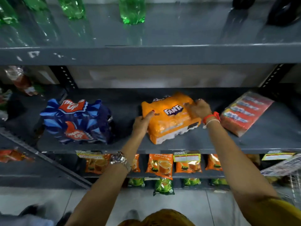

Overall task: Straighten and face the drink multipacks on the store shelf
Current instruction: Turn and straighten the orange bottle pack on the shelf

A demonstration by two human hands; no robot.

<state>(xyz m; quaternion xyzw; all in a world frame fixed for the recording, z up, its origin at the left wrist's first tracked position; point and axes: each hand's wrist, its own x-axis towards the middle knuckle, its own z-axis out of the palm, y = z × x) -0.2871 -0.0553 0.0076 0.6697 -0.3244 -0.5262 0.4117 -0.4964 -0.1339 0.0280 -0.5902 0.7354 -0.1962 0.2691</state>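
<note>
An orange Fanta multipack lies on the grey middle shelf, turned at a slight angle. My left hand grips its left side with the thumb on top. My right hand presses on its upper right corner. To the left stands a blue Thums Up multipack, apart from both hands. At the right lies a red multipack, skewed diagonally, close to my right wrist.
Green bottles and dark bottles stand on the shelf above. Orange pouches and green pouches fill the lower shelves. More bottles sit at the far left. A wire basket is at the lower right.
</note>
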